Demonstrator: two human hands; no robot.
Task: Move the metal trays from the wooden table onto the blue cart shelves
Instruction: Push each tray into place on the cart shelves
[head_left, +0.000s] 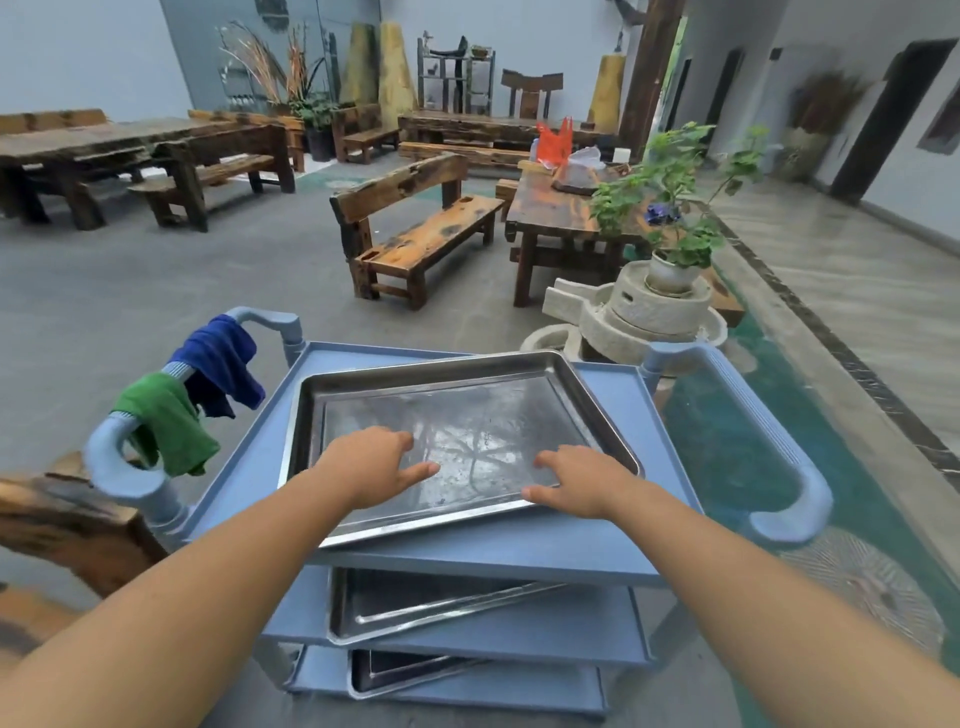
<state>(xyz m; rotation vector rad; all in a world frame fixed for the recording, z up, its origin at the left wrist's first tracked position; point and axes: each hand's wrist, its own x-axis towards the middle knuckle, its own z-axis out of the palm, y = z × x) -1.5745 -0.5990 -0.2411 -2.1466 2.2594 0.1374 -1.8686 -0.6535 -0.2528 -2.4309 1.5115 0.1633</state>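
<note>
Atop the cart (519, 551), left hand (371, 465) and right hand (582, 480) rest slack fingers (548, 459) on the shiny tray (467, 410).

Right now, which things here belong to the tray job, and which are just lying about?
Job: top tray, middle tray, bottom tray, blue cart, left hand and right hand, both resting on the top tray.
Lying about: blue cloth, green cloth, potted plant, stone mill, wooden bench.

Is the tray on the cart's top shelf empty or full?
Empty. The top tray shows bare metal; only the left hand and right hand touch it.
</note>
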